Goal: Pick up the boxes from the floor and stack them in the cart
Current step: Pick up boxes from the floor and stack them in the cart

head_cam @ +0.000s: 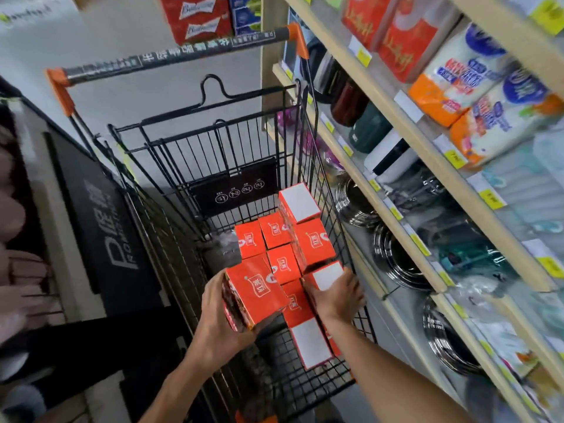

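- We find a black wire cart (308, 166) standing in a shop aisle, just beside a shelving unit (406, 138) on its right.
- We count several orange boxes (282, 236) already stacked on the cart floor, packed toward the right wall; one box (298, 202) sits on top at the far end.
- Our left hand (213, 312) holds an orange box (254, 293) above the near-left part of the cart, fingers curled round its left side and underside. The box is tilted, with its printed face up and toward the stack.
- Our right hand (337, 296) grips a second box (325, 277) at the near-right edge of the stack, fingers wrapped over it; whether it is fully seated we cannot tell.
- The relation that matters: the bare mesh floor lies directly below and to the left of the left-hand box, beside the stack. The left hand is nearer that gap.
- In our judgement, the box needs levelling and lowering so its long side lies flush against the neighbouring boxes.
- No boxes on the floor are in view.
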The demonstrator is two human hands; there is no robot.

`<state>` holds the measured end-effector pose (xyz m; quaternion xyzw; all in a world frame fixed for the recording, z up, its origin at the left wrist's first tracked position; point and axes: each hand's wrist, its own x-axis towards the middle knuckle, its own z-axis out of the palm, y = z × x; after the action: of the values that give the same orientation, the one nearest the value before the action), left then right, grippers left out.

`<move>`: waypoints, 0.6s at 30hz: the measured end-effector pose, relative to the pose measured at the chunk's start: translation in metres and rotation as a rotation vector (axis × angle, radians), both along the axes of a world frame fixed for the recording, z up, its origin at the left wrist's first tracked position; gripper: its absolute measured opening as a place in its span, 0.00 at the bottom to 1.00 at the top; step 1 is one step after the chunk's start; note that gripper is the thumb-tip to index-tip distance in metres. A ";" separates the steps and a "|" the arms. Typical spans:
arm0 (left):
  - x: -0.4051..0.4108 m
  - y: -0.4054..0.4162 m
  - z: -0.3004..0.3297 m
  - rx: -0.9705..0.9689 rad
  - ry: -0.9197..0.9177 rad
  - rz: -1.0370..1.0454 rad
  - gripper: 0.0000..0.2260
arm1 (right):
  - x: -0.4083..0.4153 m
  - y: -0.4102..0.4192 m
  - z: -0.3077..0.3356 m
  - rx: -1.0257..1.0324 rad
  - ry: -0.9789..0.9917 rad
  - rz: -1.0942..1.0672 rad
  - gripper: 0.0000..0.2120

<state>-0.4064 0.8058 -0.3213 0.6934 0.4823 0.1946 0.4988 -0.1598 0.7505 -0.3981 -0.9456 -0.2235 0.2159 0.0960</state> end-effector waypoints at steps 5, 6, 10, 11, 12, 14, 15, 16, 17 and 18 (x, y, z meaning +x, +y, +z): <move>-0.012 0.007 -0.005 -0.004 -0.002 -0.005 0.54 | -0.005 0.017 -0.014 -0.030 0.039 -0.059 0.51; -0.013 0.008 -0.006 -0.010 0.002 -0.004 0.54 | -0.005 0.018 -0.014 -0.031 0.043 -0.062 0.52; -0.012 0.015 -0.007 -0.047 -0.020 0.020 0.54 | -0.004 0.013 -0.004 0.123 0.140 -0.098 0.61; -0.010 0.020 -0.009 -0.059 -0.020 0.033 0.54 | -0.004 0.010 0.001 0.170 0.155 -0.092 0.61; -0.005 0.025 -0.011 -0.071 -0.016 0.045 0.54 | -0.005 0.007 0.007 0.207 0.160 -0.070 0.61; 0.006 0.038 -0.020 -0.091 0.012 0.050 0.54 | -0.003 0.002 0.019 0.266 0.159 0.005 0.58; 0.013 0.045 -0.025 -0.104 0.037 0.050 0.56 | -0.001 0.000 0.025 0.292 0.159 0.048 0.56; 0.020 0.054 -0.031 -0.127 0.061 0.057 0.58 | 0.003 0.000 0.030 0.318 0.164 0.083 0.54; 0.028 0.063 -0.037 -0.158 0.082 0.066 0.59 | 0.008 0.000 0.035 0.347 0.173 0.106 0.51; 0.035 0.073 -0.047 -0.183 0.091 0.077 0.59 | 0.013 0.000 0.041 0.373 0.187 0.122 0.49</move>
<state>-0.3709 0.8785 -0.3684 0.6340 0.5463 0.1372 0.5298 -0.1469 0.7503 -0.3571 -0.8721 -0.3067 0.2630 0.2762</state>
